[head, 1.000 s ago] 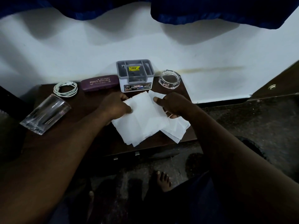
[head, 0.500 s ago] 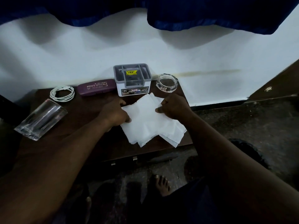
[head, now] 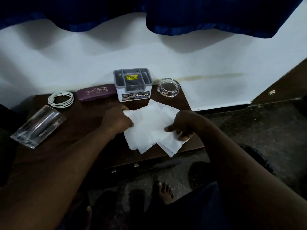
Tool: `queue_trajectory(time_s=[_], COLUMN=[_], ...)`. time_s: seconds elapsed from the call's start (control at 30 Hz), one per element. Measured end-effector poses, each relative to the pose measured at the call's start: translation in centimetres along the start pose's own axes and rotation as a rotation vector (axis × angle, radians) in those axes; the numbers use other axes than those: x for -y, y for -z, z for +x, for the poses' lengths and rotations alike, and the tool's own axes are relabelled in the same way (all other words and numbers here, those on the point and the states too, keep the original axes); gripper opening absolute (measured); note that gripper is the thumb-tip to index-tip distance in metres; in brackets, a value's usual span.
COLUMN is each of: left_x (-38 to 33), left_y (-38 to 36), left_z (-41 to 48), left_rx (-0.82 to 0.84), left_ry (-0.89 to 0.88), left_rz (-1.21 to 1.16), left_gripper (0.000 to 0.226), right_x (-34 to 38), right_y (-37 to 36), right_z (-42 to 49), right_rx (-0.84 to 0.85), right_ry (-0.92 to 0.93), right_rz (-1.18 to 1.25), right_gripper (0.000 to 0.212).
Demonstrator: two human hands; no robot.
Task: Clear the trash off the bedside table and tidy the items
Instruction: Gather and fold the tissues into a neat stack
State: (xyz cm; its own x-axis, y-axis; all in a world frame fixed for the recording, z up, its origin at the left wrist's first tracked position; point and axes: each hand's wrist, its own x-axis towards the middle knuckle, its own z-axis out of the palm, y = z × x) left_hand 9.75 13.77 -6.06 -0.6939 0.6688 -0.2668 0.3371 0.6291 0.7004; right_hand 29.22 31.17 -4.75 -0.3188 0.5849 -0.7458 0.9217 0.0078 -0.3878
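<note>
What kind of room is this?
Probably a bedroom corner. A small wooden bedside table stands against a white wall. It holds a glasses case and a coiled white charging cable, and a dark blue curtain hangs above.

One head-worn camera looks steeply down, close, onto the bedside table (head: 86,121) against the wall (head: 166,60).

Table (head: 86,117) with tissues (head: 149,128), glass (head: 39,126), cable (head: 61,99), case (head: 96,92)
</note>
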Motion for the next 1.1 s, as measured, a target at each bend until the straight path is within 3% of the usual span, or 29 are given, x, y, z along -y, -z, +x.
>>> queue_trajectory(time_s=[0.2, 0.37, 0.47, 0.6, 0.97, 1.03, 1.1], left_x=[0.3, 0.2, -0.1, -0.9, -1.4, -1.8, -2.1], left_y=[0.5, 0.5, 0.2, -0.4, -0.2, -0.1, 0.0], left_z=[0.3, 0.2, 0.1, -0.2, 0.2, 0.3, 0.3], left_rx=[-0.037, 0.012, 0.061, 0.131, -0.053, -0.062, -0.059], left_ry=[0.097, 0.135, 0.126, 0.138, 0.231, 0.227, 0.220], left_rz=[-0.133, -0.258, -0.314, -0.423, -0.593, -0.649, -0.723], left_gripper=[0.048, 0.055, 0.058, 0.061, 0.055, 0.054, 0.053], right_x=[2.1, 1.4, -0.3, -0.8, 1.1, 1.2, 1.1], right_y=[-1.2, 1.6, 2.8, 1.4, 0.2, 0.8, 1.5], right_z=[-1.0, -1.5, -0.8, 0.0, -2.8, -3.0, -2.7], right_rx=[0.170, -0.118, -0.305, -0.148, 0.170, 0.136, -0.039], right_ry=[0.039, 0.159, 0.159, 0.072, 0.062, 0.097, 0.173], right_rz=[0.061, 0.027, -0.140, 0.052, 0.192, 0.229, 0.193], right_gripper=[0.046, 0.050, 0.050, 0.048, 0.052, 0.050, 0.048])
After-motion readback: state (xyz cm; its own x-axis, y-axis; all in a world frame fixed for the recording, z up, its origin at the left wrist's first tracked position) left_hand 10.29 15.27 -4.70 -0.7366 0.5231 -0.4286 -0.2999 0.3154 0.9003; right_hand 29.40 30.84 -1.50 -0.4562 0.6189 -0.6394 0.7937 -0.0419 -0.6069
